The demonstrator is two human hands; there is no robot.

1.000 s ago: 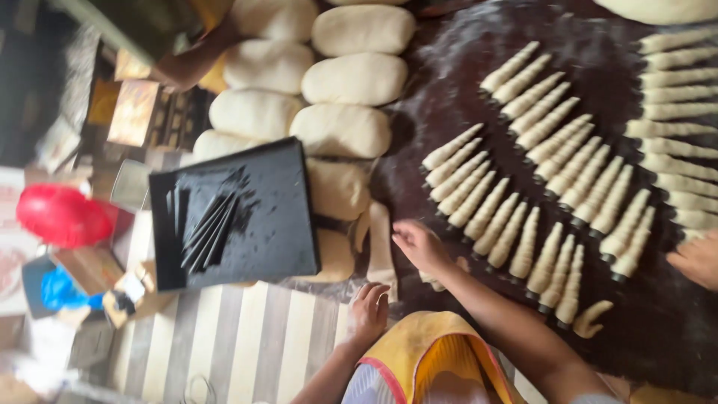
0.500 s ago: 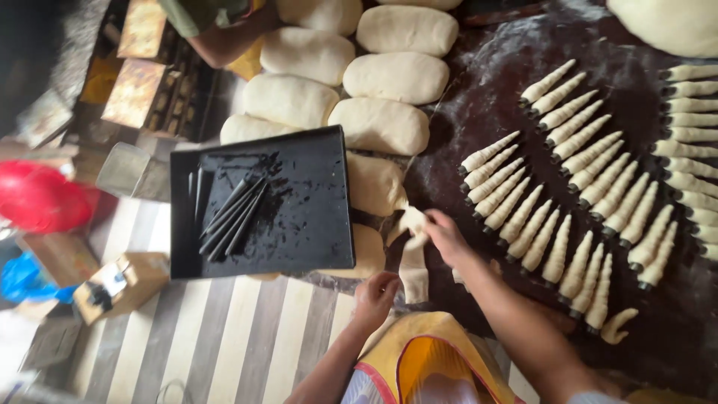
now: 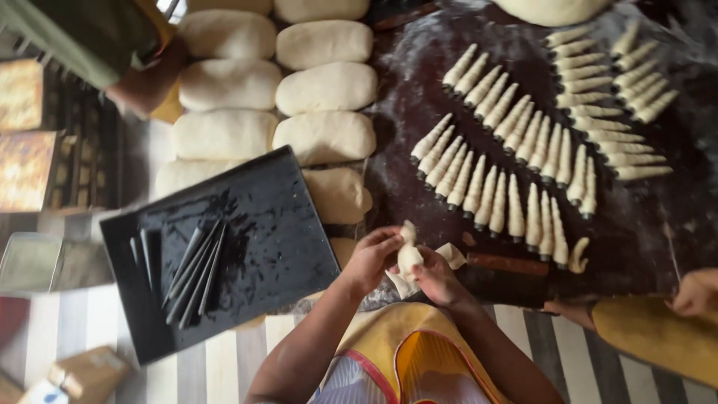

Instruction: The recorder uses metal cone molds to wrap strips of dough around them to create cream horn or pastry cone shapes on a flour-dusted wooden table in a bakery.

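Pale cream dough strip [image 3: 409, 258]; black tray [image 3: 247, 239]; dark brown floured table [image 3: 636, 224]; grey-white striped floor [image 3: 112, 329]

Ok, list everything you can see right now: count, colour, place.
dough strip: one, pale, held in both hands
dough cones: many, cream, rows on the dark floured board
dough loaves: about nine, white, two columns left of the board
tray: one, black, lower left
metal cone moulds: several, dark, on the tray
rolling pin: one, brown, board's near edge
other people's arms: one upper left, one lower right
left hand: on the strip
right hand: on the strip
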